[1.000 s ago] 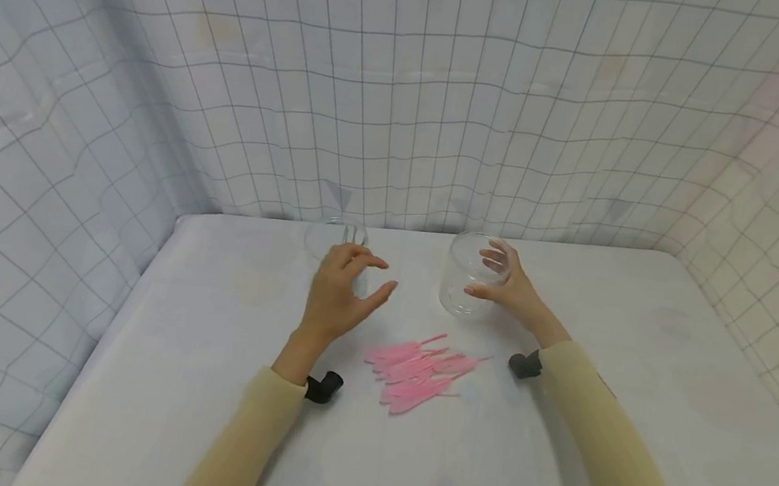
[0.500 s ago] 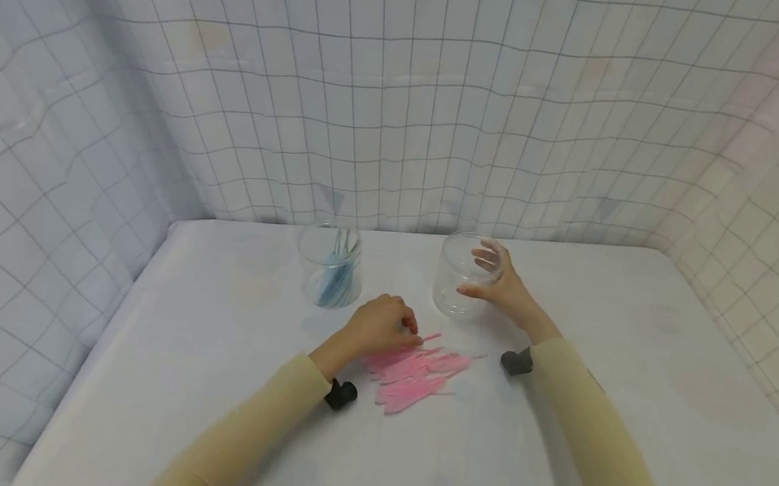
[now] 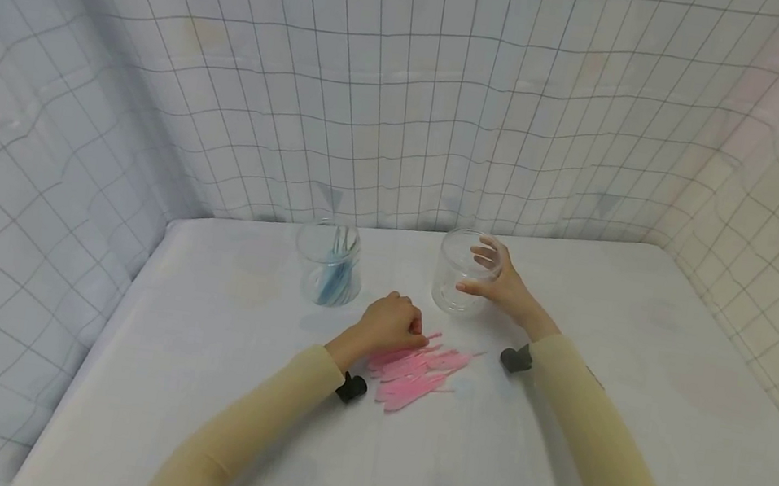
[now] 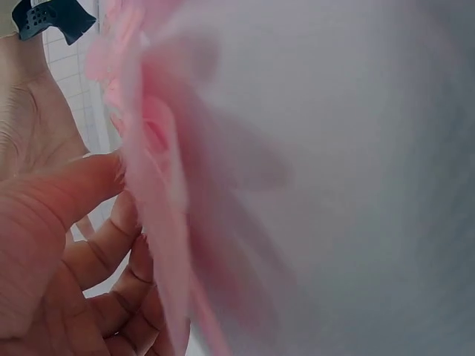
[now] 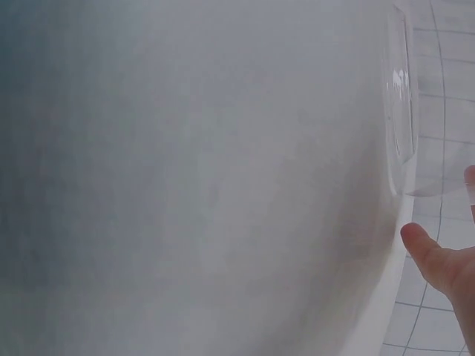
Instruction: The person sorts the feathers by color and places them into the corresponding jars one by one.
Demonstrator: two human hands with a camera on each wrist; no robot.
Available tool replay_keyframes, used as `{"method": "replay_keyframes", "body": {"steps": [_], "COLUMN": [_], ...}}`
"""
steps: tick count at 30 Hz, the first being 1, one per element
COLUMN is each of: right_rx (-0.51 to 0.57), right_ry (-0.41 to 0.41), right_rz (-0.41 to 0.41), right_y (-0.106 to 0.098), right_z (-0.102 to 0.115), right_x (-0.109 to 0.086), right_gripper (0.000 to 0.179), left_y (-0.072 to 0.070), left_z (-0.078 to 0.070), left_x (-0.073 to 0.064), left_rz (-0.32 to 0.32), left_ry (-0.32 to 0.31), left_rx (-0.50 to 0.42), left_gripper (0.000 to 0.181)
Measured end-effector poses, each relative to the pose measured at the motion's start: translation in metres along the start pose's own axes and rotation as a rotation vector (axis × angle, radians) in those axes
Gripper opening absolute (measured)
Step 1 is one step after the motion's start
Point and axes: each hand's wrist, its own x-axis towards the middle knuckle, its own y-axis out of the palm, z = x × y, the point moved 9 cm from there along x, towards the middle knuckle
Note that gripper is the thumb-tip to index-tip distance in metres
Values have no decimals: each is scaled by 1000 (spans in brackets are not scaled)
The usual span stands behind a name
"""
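Pink feathers (image 3: 410, 389) lie in a loose pile on the white table. My left hand (image 3: 389, 325) is at the pile's upper left edge, fingers curled, and pinches a pink feather (image 4: 159, 215) between thumb and fingertips; in the head view the hand hides part of the pile. Behind the pile stands an upright clear glass jar (image 3: 448, 290) with nothing visible inside. My right hand (image 3: 507, 287) holds this jar from its right side, thumb in front and fingers around the back. Only the thumb (image 5: 434, 256) and a fingertip show in the right wrist view.
A second clear jar (image 3: 311, 278) stands at the back left, holding several blue feathers (image 3: 337, 279) with their stems upward. White grid-patterned cloth (image 3: 407, 106) hangs behind the table and on both sides. Black wrist cameras (image 3: 516, 360) sit beneath both wrists.
From in front of the left jar, my left hand has come down and right to the pink feathers, its fingers closing on one. The right hand has stayed at its jar.
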Motion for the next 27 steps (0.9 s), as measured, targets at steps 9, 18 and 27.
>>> {"method": "replay_keyframes", "body": {"steps": [9,18,27], "right_rx": [-2,14,18], "right_ry": [-10,-26,-16], "right_rz": [-20,-29,-31], "right_y": [-5,-3,-4], "right_z": [-26,-29,-27], "right_x": [10,9,9], "right_gripper": [99,98,98], "left_y": [2,-2,-27], "left_z": [-5,0,6], "left_x": [2,0,-6], "left_rz": [32,-52,-245], "left_ry": [28,60,97], "left_rx": [48,4,-199], "left_gripper": [19,13,8]}}
